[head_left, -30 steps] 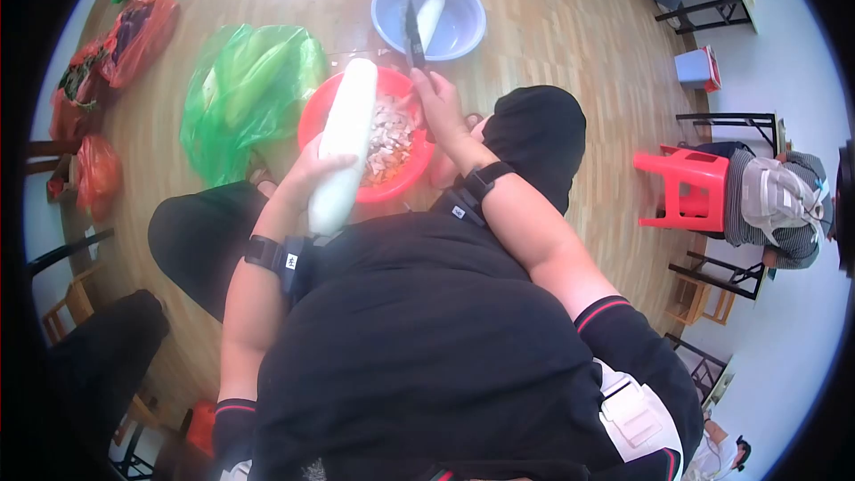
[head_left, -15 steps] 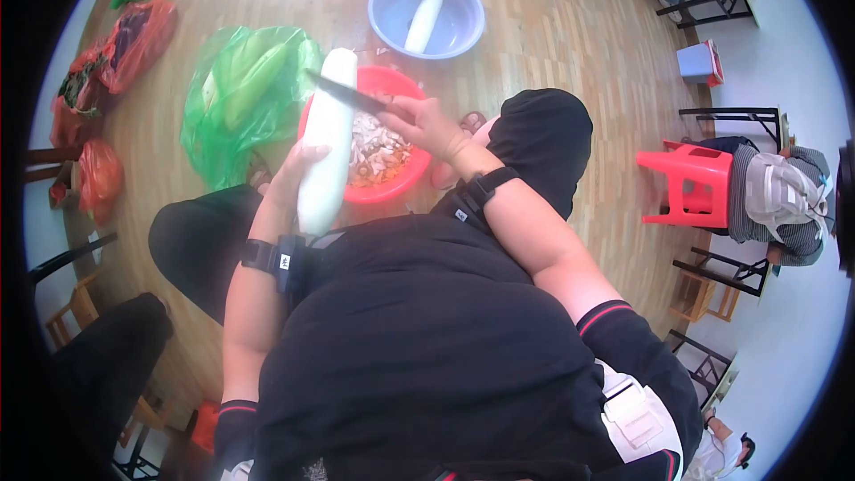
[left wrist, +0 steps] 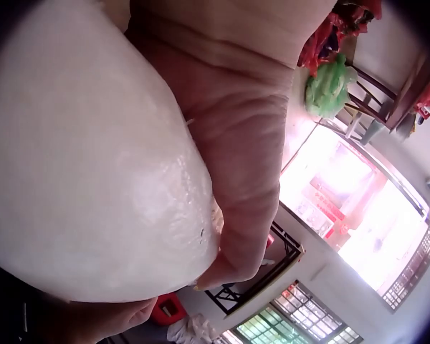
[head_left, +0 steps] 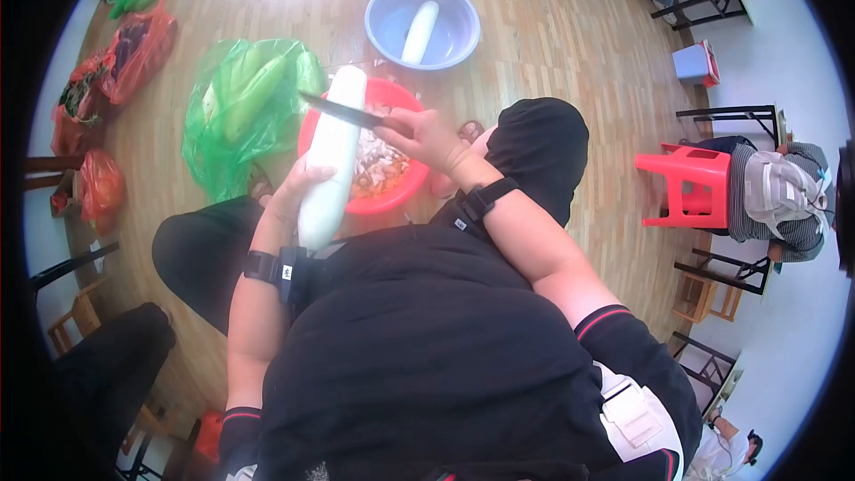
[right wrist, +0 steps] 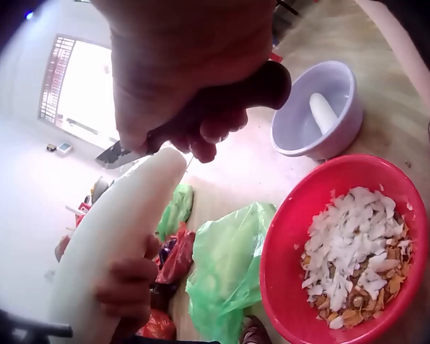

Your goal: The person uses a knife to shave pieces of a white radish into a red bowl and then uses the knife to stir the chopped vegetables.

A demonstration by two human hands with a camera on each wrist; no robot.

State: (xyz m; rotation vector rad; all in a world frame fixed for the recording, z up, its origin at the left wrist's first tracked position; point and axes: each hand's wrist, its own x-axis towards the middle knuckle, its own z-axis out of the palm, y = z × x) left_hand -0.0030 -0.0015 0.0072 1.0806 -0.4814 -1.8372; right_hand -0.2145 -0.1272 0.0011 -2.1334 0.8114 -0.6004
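A long white peeled vegetable (head_left: pixel 331 160) is gripped around its lower half by my left hand (head_left: pixel 301 185), above the red basin's left side. In the left wrist view the vegetable (left wrist: pixel 93 158) fills the left, with the thumb along it. My right hand (head_left: pixel 426 135) holds a dark-handled knife (head_left: pixel 343 111), its blade across the vegetable's upper part. The right wrist view shows the fingers curled round the knife handle (right wrist: pixel 222 100), the blade by the vegetable's top end. White and orange-brown pieces (right wrist: pixel 355 251) lie in the red basin (right wrist: pixel 272 279).
A lilac basin (head_left: pixel 378 46) beyond holds another white vegetable (head_left: pixel 420 33). On the floor at the left lie a green bag of vegetables (head_left: pixel 240 107) and red bags (head_left: pixel 141 52). A red stool (head_left: pixel 690 183) and a seated person are at the right.
My right hand has brought the knife from near the lilac basin leftward across the vegetable. The vegetable has moved slightly left and lower in view. My left hand keeps its grip.
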